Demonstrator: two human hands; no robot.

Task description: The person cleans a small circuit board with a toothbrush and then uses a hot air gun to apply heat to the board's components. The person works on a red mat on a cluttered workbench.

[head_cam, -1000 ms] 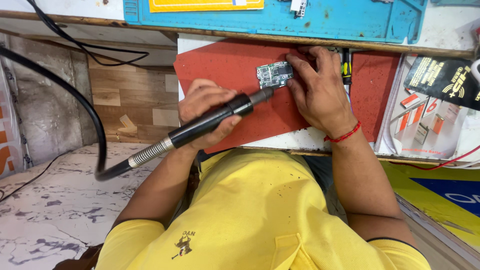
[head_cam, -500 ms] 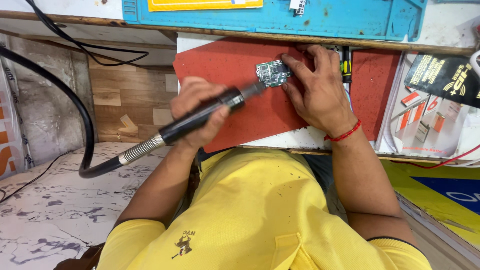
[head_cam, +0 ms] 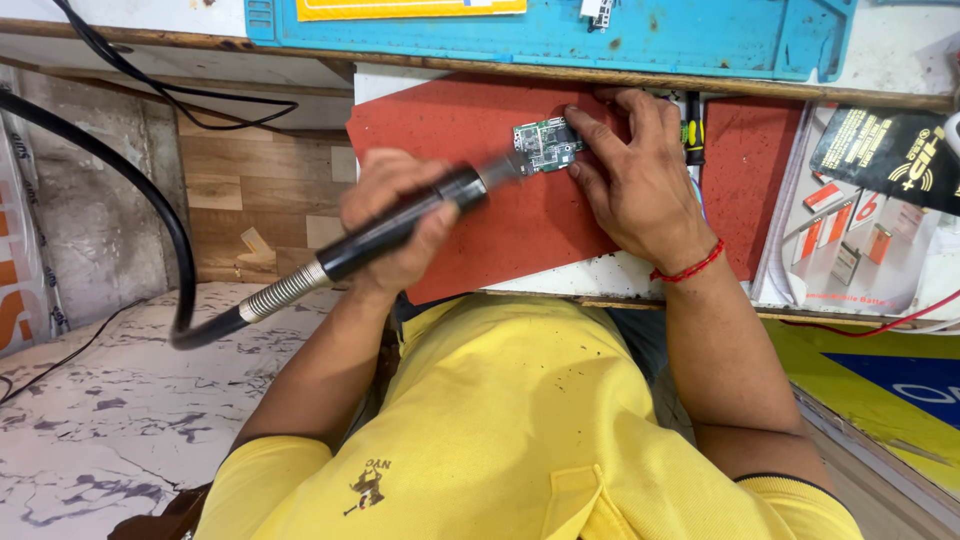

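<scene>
A: Head view shows our left hand (head_cam: pixel 395 225) wrapped around a black hot-air handpiece (head_cam: pixel 400 228), fingers clamped tight on its barrel, with the metal nozzle (head_cam: pixel 503 168) aimed at the near edge of a small green circuit board (head_cam: pixel 546 146).

B: And the board sits on the red mat (head_cam: pixel 470 130), toward its far side, just below the blue work mat (head_cam: pixel 560 35). Our right hand (head_cam: pixel 635 180) lies flat beside it, fingers together, the fingertips (head_cam: pixel 580 125) pressing on the board's right edge.

A: We judge that the step in hand is heating a spot on the board. To do it well, we should keep the nozzle just off the surface, not touching, and hold it square to the part.

B: We should also keep those right fingertips well clear of the hot stream; they look very near the nozzle end.

A: Agreed. The stiff black hose (head_cam: pixel 130 170) loops out to our left, so we should let it hang slack, lest it tug the handpiece sideways.

B: And we can't tell which component sits under the nozzle; it's too small to make out.
</scene>
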